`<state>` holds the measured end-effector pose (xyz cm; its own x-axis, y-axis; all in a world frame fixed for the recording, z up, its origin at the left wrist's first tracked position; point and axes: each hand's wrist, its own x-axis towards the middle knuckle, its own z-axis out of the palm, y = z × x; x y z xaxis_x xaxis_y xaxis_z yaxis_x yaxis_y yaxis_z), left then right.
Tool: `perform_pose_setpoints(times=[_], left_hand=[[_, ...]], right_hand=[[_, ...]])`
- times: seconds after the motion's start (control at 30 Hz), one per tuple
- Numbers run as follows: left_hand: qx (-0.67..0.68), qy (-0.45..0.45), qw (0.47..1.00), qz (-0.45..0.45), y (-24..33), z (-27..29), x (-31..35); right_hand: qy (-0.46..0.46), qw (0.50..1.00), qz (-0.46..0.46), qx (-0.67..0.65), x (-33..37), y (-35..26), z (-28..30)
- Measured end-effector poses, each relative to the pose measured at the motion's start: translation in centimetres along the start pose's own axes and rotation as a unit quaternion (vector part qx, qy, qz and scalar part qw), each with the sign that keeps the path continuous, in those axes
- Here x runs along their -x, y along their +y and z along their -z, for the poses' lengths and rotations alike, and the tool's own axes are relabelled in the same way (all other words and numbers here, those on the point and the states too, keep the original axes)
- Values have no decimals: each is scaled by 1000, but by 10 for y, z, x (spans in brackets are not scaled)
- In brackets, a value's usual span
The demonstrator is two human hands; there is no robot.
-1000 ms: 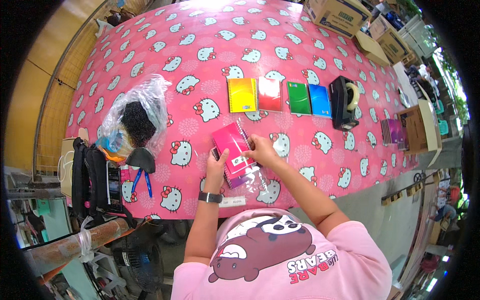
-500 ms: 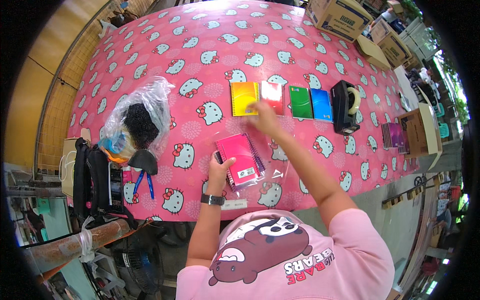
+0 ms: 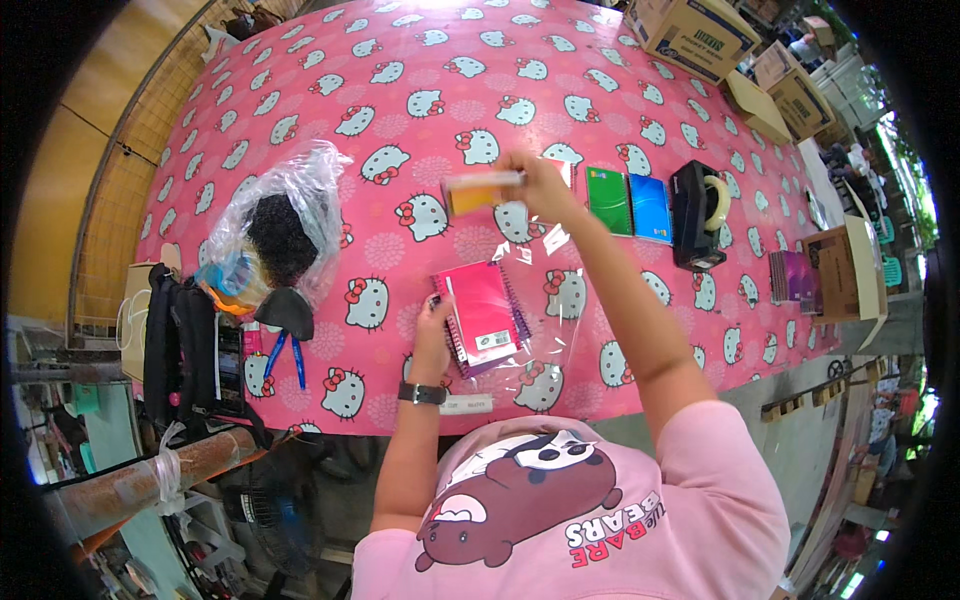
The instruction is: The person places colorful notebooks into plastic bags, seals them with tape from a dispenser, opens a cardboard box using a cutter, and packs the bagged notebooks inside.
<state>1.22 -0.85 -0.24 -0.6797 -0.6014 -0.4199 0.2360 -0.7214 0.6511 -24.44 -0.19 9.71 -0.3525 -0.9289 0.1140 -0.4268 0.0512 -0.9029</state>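
My right hand (image 3: 537, 185) is closed on a yellow spiral notebook (image 3: 478, 197), lifted and tilted, blurred by motion. My left hand (image 3: 436, 322) grips the left edge of a pink spiral notebook (image 3: 478, 300). Under the pink one, the purple edge of another notebook (image 3: 524, 328) sticks out. A clear plastic bag (image 3: 568, 325) spreads around this stack. Beyond my right hand stand a green notebook (image 3: 606, 198) and a blue notebook (image 3: 651, 210) side by side; my hand and forearm cover most of the red one left of them.
A black tape dispenser (image 3: 692, 220) sits right of the blue notebook. At left are a clear bag with black material (image 3: 280, 235), blue-handled scissors (image 3: 288, 355) and a black pouch (image 3: 190, 345). Purple notebooks (image 3: 790, 278) and cartons (image 3: 690, 38) line the right side.
My right hand has picked the yellow notebook up from the row beside the red one and tilted it. My left hand stays on the pink notebook, its thumb shifted toward the spiral edge.
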Motion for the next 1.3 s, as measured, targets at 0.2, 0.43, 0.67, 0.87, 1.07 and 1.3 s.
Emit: perform_pose_setpoints(times=[0.2, 0.43, 0.67, 0.87, 1.07, 1.3], left_hand=[[37, -61, 997, 20, 11, -18, 5], [-103, -48, 993, -18, 5, -14, 4], [-140, -46, 988, -44, -2, -24, 8], [-129, -20, 990, -59, -5, 0, 6], [49, -82, 995, -7, 0, -7, -1], [-129, -54, 986, -86, -3, -14, 5]], right_hand=[[-184, 933, 235, 201, 138, 2, -42], [194, 914, -120, 336, 29, 54, 64], [163, 916, -280, 236, 6, 96, 59], [150, 946, -81, 275, 67, -36, -13], [-101, 926, -278, -235, 111, -35, -67], [137, 984, -41, 109, 133, 35, -37]])
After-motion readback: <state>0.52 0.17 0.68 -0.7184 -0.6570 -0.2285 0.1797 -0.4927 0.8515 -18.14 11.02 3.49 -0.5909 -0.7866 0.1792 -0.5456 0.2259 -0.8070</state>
